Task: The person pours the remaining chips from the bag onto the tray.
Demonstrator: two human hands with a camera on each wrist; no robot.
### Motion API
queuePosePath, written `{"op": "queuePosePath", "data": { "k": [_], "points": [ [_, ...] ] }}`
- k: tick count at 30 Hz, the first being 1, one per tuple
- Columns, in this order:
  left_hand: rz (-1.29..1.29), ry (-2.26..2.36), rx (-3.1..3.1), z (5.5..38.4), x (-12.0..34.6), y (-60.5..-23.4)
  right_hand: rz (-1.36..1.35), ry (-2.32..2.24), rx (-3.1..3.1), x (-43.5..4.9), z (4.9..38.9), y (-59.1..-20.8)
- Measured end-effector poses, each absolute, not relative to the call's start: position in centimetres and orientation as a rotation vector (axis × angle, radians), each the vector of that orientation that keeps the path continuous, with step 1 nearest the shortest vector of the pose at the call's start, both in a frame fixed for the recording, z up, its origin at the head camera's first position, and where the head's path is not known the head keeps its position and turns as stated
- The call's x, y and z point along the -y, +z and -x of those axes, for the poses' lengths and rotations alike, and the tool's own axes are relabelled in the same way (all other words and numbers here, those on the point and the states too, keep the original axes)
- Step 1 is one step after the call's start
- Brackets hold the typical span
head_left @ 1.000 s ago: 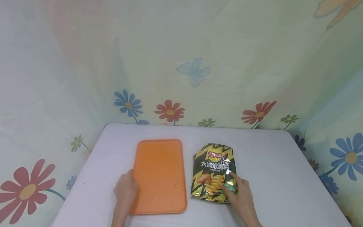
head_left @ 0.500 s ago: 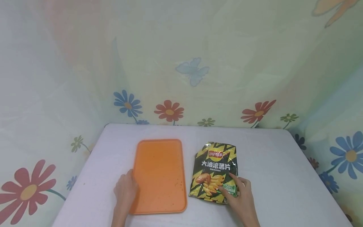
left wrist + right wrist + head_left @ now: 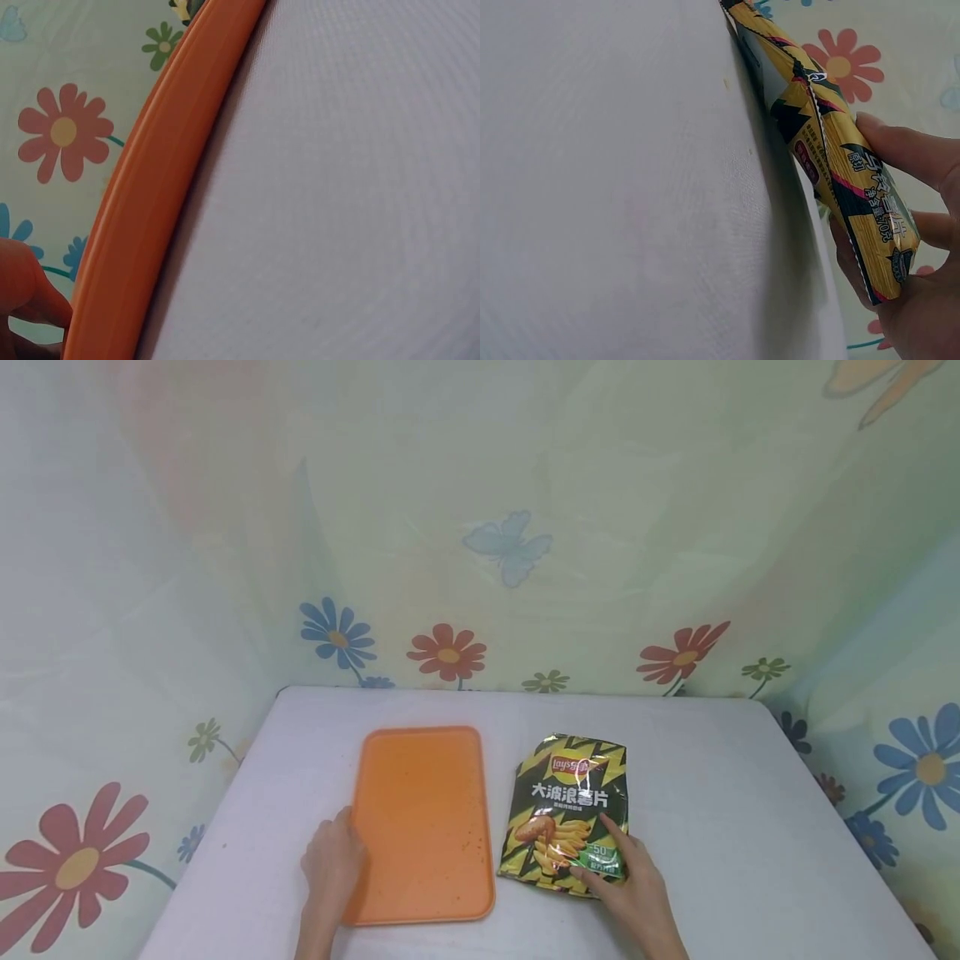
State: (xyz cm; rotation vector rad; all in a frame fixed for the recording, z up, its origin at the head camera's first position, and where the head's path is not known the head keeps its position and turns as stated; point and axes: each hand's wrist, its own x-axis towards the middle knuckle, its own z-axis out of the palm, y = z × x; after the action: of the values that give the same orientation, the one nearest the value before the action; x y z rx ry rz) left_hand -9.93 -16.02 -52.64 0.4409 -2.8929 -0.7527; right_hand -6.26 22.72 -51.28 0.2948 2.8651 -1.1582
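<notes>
My left hand (image 3: 332, 860) grips the left side of an orange rectangular tray (image 3: 423, 810) that lies on the table. In the left wrist view, bent fingers (image 3: 26, 289) meet the rim of the tray (image 3: 142, 202) at the lower left. To the right of the tray is a black and yellow bag of potato chips (image 3: 566, 793), printed face up. My right hand (image 3: 637, 885) holds its lower right corner, with thumb and index finger on the front. Another finger (image 3: 851, 262) shows beneath the chip bag (image 3: 847, 165) in the right wrist view.
A white cloth covers the table (image 3: 697, 777). Dark crumbs (image 3: 472, 846) dot the tray's right part, and a small speck (image 3: 224, 845) lies on the cloth at left. A flowered curtain (image 3: 367, 527) hangs behind and at both sides.
The chip bag's top has shifted slightly right and its lower left corner slightly left. My right thumb and index finger have slid a little left on its front. My left hand and the tray look unchanged.
</notes>
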Motion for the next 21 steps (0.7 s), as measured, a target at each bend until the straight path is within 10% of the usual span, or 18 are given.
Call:
{"op": "queuePosePath", "data": {
  "k": [21],
  "points": [
    [-0.445, -0.744, 2.902, 10.08, 15.85, -52.52, -0.221, -1.261, -2.806, -21.99, 5.56, -51.37]
  ]
}}
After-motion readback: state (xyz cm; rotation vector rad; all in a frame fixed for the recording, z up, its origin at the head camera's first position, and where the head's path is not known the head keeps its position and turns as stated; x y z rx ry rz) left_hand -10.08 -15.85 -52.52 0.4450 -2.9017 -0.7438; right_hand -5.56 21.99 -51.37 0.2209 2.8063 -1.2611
